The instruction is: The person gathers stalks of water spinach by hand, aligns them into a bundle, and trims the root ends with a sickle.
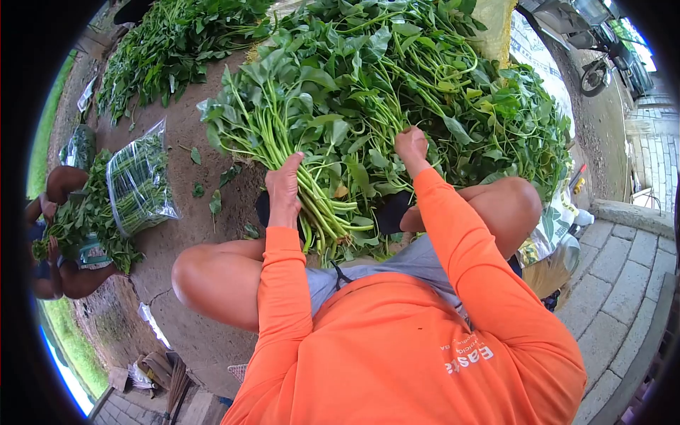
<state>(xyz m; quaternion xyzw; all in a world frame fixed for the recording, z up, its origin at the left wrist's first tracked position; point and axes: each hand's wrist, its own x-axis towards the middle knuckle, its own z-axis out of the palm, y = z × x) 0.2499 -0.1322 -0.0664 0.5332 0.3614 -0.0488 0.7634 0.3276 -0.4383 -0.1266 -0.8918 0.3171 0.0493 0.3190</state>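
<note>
Two hands: I see both from far off, through the head camera, bare and busy with long green stems.
Left hand: this hand (283,185) wraps round the bunch (285,145), thumb on top; some fingers are hidden. A snug, soft hold would keep the stems from slipping or snapping.
Bunch: it leans over the near left part of the big pile (375,60), leaves up and away, cut ends down near the lap. I think lining up those ends would make it neat.
Right hand: this hand (412,145) is in the pile, fingers curled in close together; I cannot tell if they pinch any stems. A slow, gentle pull suits such mixed-up stems.
Far left: another person (65,181) sits with loose greens, beside a clear-wrapped bundle (142,180).
Left ground: fallen leaves (215,202) lie near a second heap (177,49).
In the way: the left knee (209,280) and right knee (513,202) leave little arm room, and tangled stems could snag.
Far right: a motorbike (627,60) stands past a brick path (609,283).
</note>
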